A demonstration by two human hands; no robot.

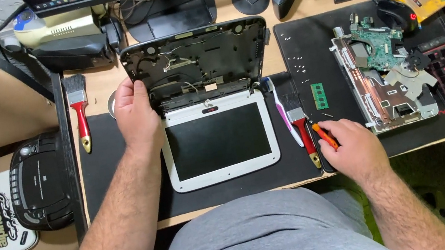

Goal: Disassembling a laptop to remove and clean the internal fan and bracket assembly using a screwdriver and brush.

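The left hand [136, 112] closes its grip on the left edge of a dark laptop base shell [198, 63], thumb on the inner face and fingers wrapped behind, holding it propped upright. The shell is a shallow tray: inside it lie thin white wires, small metal brackets and bare plastic ribs. It is joined along its lower edge to the white-framed screen lid [218, 140], which lies flat on the black mat [121, 159] with its dark panel facing up.

The right hand [354, 149] is curled in a narrow grip around a small orange screwdriver [324, 135], its tip pointing up and left, and rests on the mat near the front edge of the surface [275, 6]. Just beside it lie a red-handled brush [301, 127] and a white and purple tool [284, 109]. A green memory stick [319, 95] lies further back. To the right, a metal chassis [390, 95] carries a green circuit board [376, 44] at its far end. Another red brush [79, 109] lies left of the shell.
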